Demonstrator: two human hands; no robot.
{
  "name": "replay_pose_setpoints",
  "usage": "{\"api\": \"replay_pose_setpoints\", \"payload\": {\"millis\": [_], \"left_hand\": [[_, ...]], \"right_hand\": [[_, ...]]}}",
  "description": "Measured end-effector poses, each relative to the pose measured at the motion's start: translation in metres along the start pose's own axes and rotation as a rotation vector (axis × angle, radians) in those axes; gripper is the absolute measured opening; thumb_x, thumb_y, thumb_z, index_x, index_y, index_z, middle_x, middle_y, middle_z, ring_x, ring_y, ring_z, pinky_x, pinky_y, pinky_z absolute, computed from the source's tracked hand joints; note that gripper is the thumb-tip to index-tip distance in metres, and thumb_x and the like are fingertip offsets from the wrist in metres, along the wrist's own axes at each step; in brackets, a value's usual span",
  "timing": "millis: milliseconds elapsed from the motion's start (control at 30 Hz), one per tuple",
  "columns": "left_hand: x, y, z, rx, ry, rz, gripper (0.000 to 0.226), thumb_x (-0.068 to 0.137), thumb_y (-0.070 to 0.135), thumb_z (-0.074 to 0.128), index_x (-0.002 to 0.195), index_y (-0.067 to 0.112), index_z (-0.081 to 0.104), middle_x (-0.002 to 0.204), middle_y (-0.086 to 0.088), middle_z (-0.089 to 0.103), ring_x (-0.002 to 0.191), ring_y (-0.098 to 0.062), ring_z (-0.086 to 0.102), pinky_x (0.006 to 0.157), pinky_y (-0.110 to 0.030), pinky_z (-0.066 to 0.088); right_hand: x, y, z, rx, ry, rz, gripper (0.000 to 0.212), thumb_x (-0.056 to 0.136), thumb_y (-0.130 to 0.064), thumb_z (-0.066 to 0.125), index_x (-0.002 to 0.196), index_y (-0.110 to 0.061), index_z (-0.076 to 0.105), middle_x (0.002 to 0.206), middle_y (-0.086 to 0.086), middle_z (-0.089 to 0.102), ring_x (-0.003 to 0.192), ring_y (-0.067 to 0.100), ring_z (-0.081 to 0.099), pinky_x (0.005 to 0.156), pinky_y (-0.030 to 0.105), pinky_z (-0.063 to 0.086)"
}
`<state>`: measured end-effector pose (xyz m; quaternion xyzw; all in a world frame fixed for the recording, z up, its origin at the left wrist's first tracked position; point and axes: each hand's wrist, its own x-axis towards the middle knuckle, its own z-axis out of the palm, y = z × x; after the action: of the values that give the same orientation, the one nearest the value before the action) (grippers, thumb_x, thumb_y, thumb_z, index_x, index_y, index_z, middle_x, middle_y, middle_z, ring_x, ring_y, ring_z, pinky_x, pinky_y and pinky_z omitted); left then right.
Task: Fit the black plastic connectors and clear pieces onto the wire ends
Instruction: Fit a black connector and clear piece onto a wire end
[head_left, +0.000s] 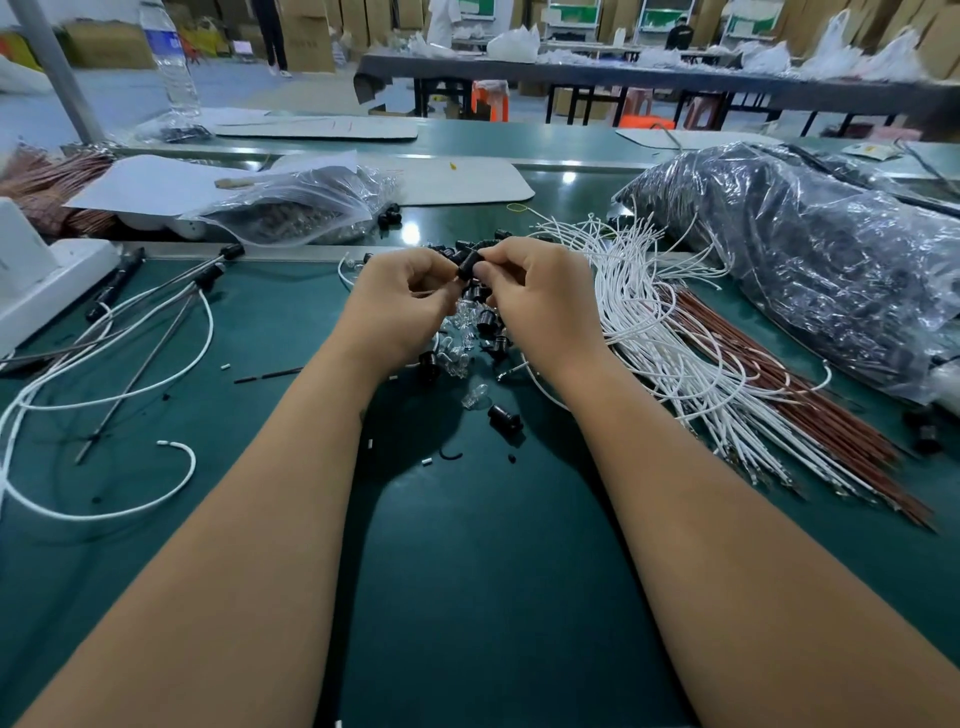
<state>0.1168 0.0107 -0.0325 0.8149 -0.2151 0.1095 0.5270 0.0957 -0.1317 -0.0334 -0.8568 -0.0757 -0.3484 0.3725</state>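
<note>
On the dark green table (483, 597), loose clear plastic pieces (460, 338) lie nearest. Just beyond, at twelve o'clock, the left hand (402, 296) is curled, its contents hidden; the right hand (540, 291) pinches a small black plastic connector (466, 266). White wires (654, 332) fan at two o'clock. Best to align before pushing.

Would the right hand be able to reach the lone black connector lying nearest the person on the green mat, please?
Probably yes. The black connector lies in the open on the green mat, just inside the right forearm, with nothing over it. But the right hand is now pinching another connector with the left hand, so it must let go first.
</note>
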Motion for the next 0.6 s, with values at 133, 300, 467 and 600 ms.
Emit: {"api": "replay_pose_setpoints", "payload": {"millis": [133, 300, 467, 600], "left_hand": [[0.002, -0.002, -0.003, -0.006, -0.051, -0.015, 0.012, 0.091, 0.003, 0.060, 0.099, 0.005, 0.069, 0.076, -0.010, 0.064, 0.070, -0.017, 0.055, 0.068, -0.025, 0.044], [0.005, -0.011, -0.003, 0.066, 0.011, -0.036, 0.013, 0.095, 0.007, 0.054, 0.102, 0.008, 0.065, 0.073, 0.004, 0.064, 0.060, -0.003, 0.055, 0.059, -0.012, 0.043], [0.012, -0.018, -0.003, 0.001, 0.213, -0.107, 0.010, 0.100, 0.010, 0.043, 0.095, 0.012, 0.052, 0.074, 0.004, 0.057, 0.057, -0.006, 0.046, 0.053, -0.014, 0.038], [0.012, -0.019, 0.002, 0.015, 0.182, -0.101, 0.009, 0.099, 0.015, 0.049, 0.104, 0.011, 0.054, 0.077, 0.004, 0.054, 0.060, -0.006, 0.044, 0.056, -0.020, 0.038]], "right_hand": [[0.000, 0.003, -0.004, 0.012, -0.037, 0.051, 0.007, 0.086, -0.017, 0.070, 0.089, -0.013, 0.076, 0.073, 0.000, 0.070, 0.070, 0.020, 0.063, 0.069, 0.041, 0.053], [0.003, 0.001, -0.003, -0.026, -0.132, 0.058, 0.014, 0.091, -0.018, 0.063, 0.099, -0.017, 0.074, 0.082, -0.003, 0.070, 0.076, 0.014, 0.062, 0.075, 0.041, 0.054], [0.002, 0.000, 0.007, -0.404, -0.483, -0.107, 0.030, 0.092, -0.033, 0.059, 0.121, -0.028, 0.065, 0.119, -0.002, 0.062, 0.113, 0.020, 0.051, 0.098, 0.038, 0.041], [0.000, -0.003, 0.011, -0.494, -0.463, -0.117, 0.024, 0.092, -0.032, 0.057, 0.114, -0.032, 0.068, 0.114, -0.002, 0.058, 0.111, 0.022, 0.049, 0.094, 0.038, 0.039]]}}
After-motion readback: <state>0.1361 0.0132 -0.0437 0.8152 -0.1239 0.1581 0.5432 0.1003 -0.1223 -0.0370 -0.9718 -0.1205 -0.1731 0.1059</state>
